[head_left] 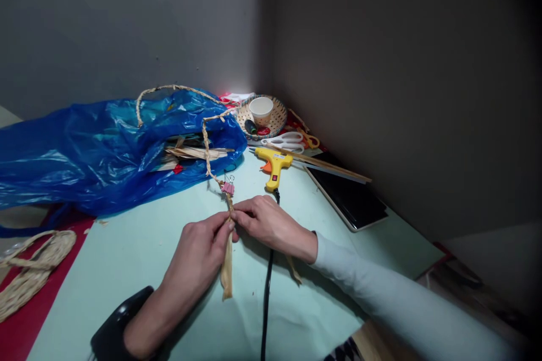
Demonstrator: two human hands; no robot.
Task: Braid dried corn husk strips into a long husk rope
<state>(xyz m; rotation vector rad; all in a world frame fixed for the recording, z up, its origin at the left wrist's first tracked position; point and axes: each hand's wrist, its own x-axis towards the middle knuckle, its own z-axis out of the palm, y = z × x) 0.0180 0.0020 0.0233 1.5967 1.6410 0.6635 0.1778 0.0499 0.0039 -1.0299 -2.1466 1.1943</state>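
My left hand point(199, 254) and my right hand point(269, 224) meet at the middle of the pale green table top point(139, 248). Both pinch the end of a braided straw rope point(206, 146), just below a small pink binder clip point(228, 188) clamped on it. Loose flat husk strips point(227, 271) hang down from my fingers onto the table. The braid runs up and back in a long loop over a blue plastic bag point(84, 152). Dry husk strips point(195, 152) poke out of the bag's mouth.
A yellow glue gun point(274, 166) lies just beyond my hands, its black cord point(266, 304) running toward me. Behind it are white scissors point(284, 141), long sticks point(326, 164), a dark tablet point(351, 197) and a woven basket point(277, 118) holding a white cup point(261, 108). A woven straw piece point(34, 271) lies far left.
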